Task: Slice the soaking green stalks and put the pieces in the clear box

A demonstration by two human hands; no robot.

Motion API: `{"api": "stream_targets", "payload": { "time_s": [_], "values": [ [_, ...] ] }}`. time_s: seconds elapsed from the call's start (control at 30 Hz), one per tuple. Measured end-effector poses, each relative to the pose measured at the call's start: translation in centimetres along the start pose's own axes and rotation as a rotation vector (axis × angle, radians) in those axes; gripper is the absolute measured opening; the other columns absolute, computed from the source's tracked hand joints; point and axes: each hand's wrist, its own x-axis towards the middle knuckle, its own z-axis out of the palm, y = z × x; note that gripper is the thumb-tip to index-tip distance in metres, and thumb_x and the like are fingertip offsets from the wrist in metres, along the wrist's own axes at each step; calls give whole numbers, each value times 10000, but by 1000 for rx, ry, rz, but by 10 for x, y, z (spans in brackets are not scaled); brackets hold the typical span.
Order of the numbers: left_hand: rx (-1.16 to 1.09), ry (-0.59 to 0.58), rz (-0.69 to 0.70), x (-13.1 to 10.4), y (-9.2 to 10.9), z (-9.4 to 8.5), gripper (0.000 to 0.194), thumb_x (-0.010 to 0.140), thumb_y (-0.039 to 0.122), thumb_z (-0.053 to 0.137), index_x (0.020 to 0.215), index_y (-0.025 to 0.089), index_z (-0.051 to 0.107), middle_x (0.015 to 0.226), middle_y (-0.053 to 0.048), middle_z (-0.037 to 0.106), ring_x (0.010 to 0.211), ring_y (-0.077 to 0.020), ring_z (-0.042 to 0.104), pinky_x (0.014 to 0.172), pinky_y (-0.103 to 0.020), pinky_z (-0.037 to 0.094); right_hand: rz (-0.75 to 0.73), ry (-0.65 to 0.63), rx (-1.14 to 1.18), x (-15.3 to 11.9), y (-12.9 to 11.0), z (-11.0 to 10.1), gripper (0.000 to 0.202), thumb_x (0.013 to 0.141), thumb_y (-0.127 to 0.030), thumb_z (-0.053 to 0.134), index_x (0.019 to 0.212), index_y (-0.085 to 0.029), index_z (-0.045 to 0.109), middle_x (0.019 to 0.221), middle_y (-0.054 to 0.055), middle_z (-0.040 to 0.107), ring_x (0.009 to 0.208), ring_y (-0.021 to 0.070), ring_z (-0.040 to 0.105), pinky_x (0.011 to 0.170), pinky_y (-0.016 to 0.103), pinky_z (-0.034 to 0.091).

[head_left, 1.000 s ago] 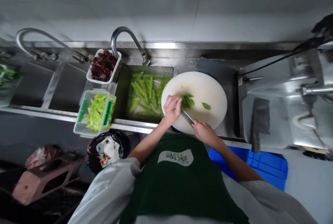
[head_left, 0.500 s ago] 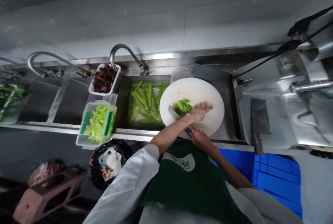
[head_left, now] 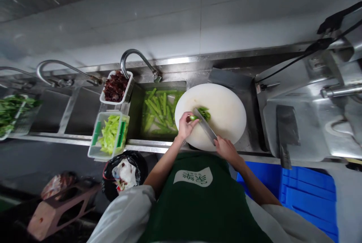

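Note:
My right hand (head_left: 225,149) is closed around the handle of a kitchen knife (head_left: 207,128). Its blade slants up and to the left over a round white cutting board (head_left: 226,103). Beside the blade's left face, my left hand (head_left: 186,125) pinches a piece of green vegetable (head_left: 193,118) between thumb and fingers. Several green vegetable slices (head_left: 205,113) lie in a small pile just right of the blade, which partly covers them. The board rests over the sink ledge in front of me.
Left of the board, a water-filled sink (head_left: 183,84) holds long green stalks (head_left: 165,103). Further left stand a clear container (head_left: 94,141) of light green slices and a white tub (head_left: 105,102) of dark red food. A cleaver (head_left: 287,126) lies at right; a lined bin (head_left: 143,169) stands below.
My left hand has moved left from the board's right part, across the knife, and now pinches a green piece. The knife has shifted right and up, beside the slices.

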Motion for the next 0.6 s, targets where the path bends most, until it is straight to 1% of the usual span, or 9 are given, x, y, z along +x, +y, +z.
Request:
{"api": "stream_targets", "payload": {
  "time_s": [0.03, 0.1, 0.13, 0.2, 0.3, 0.4, 0.47, 0.6],
  "values": [
    [67, 83, -44, -5, -14, -8, 251, 820, 338, 714, 899, 167, 549, 862, -15, 554, 717, -111, 534, 677, -244, 475, -5, 0, -9, -1, 0, -1, 285, 1000, -265, 328, 1063, -144, 578, 971, 143, 717, 946, 237, 679, 740, 271, 391],
    [231, 195, -103, -13, -37, -16, 239, 801, 294, 732, 770, 162, 535, 794, -8, 526, 715, -124, 511, 693, -261, 466, -18, -4, -34, -3, -1, -2, 285, 1002, -261, 323, 1063, -142, 574, 957, 143, 716, 919, 234, 683, 732, 274, 394],
    [297, 221, -121, -17, -46, -16, 236, 799, 275, 731, 737, 161, 534, 785, -10, 523, 717, -130, 508, 702, -270, 466, -24, -8, -49, -4, -2, -2, 288, 1003, -261, 319, 1062, -140, 574, 950, 145, 715, 907, 233, 684, 729, 277, 397],
    [340, 222, -143, -25, -55, -11, 198, 819, 261, 707, 736, 156, 561, 805, -22, 532, 692, -129, 509, 689, -274, 470, -40, -7, -73, -8, -6, -1, 297, 1005, -264, 312, 1061, -138, 575, 937, 147, 714, 888, 235, 685, 727, 283, 405],
    [238, 155, -144, -38, -55, 5, 153, 882, 263, 628, 788, 144, 599, 857, -37, 539, 629, -99, 514, 627, -247, 476, -74, -8, -98, -12, -10, 4, 293, 1000, -248, 317, 1057, -141, 583, 914, 141, 721, 870, 245, 688, 728, 291, 418],
    [176, 85, -97, -50, -51, 17, 177, 914, 254, 574, 779, 142, 592, 845, -36, 527, 652, -104, 533, 620, -238, 482, -97, -14, -126, -12, -10, 10, 289, 994, -227, 318, 1042, -151, 593, 905, 132, 726, 856, 251, 690, 724, 296, 429],
    [174, 70, -30, -54, -50, 19, 159, 926, 249, 555, 811, 149, 600, 856, -39, 531, 706, -122, 551, 651, -249, 490, -114, -14, -143, -11, -7, 13, 297, 997, -233, 308, 1043, -157, 591, 906, 127, 726, 854, 252, 688, 718, 293, 431],
    [177, 79, 91, -53, -49, 15, 154, 956, 229, 499, 894, 169, 627, 899, -50, 559, 808, -138, 578, 743, -262, 497, -145, -26, -167, -10, -1, 11, 312, 996, -214, 282, 1052, -160, 584, 909, 128, 721, 868, 254, 684, 721, 288, 426]
  ]
}}
